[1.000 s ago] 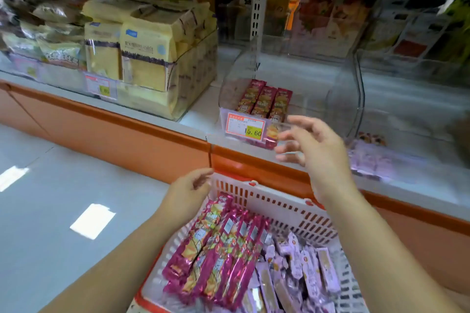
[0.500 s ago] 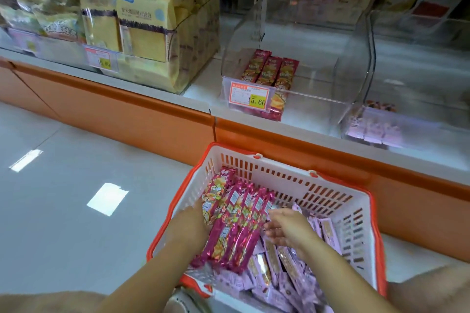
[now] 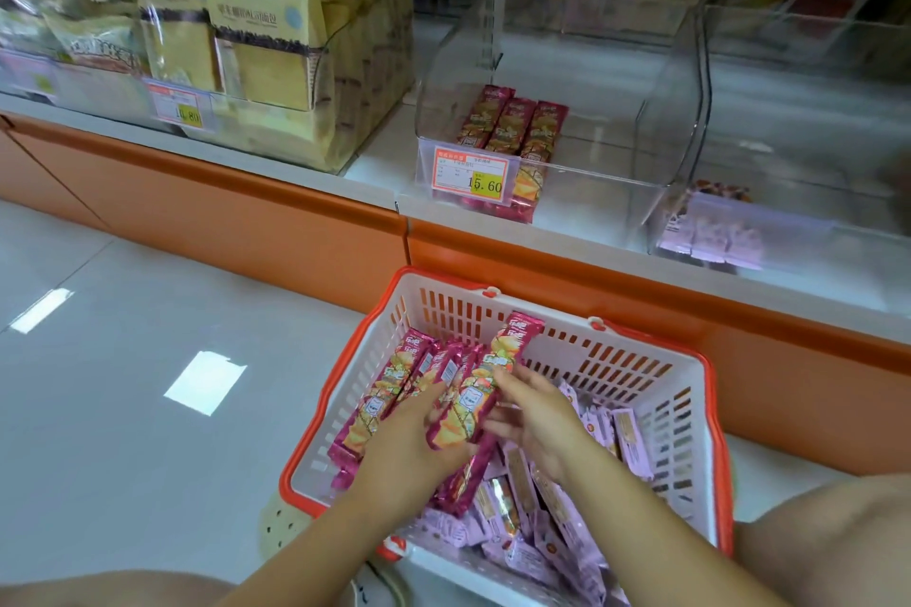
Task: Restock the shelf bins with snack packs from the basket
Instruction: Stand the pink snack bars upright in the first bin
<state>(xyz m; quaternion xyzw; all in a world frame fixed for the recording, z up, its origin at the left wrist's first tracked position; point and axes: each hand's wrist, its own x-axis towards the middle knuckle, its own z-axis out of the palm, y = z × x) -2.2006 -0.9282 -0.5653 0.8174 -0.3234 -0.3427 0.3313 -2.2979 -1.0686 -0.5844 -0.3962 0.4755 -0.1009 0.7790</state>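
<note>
Working down from the shelf (image 3: pixel 591 246), we find its clear bin (image 3: pixel 591 192) holding only three magenta packs (image 3: pixel 512 128) along the left side, so there is room for more. The basket (image 3: pixel 641 375) sits on the floor against the shelf base, within easy reach. Our right hand (image 3: pixel 537 419) pinches one raised pack (image 3: pixel 512 340), tilting it clear of its neighbours. Our left hand (image 3: pixel 409 444) lies on the stack (image 3: pixel 389 389), probably steadying it. Its fingertips are hidden under the raised pack, so we cannot tell their curl.
</note>
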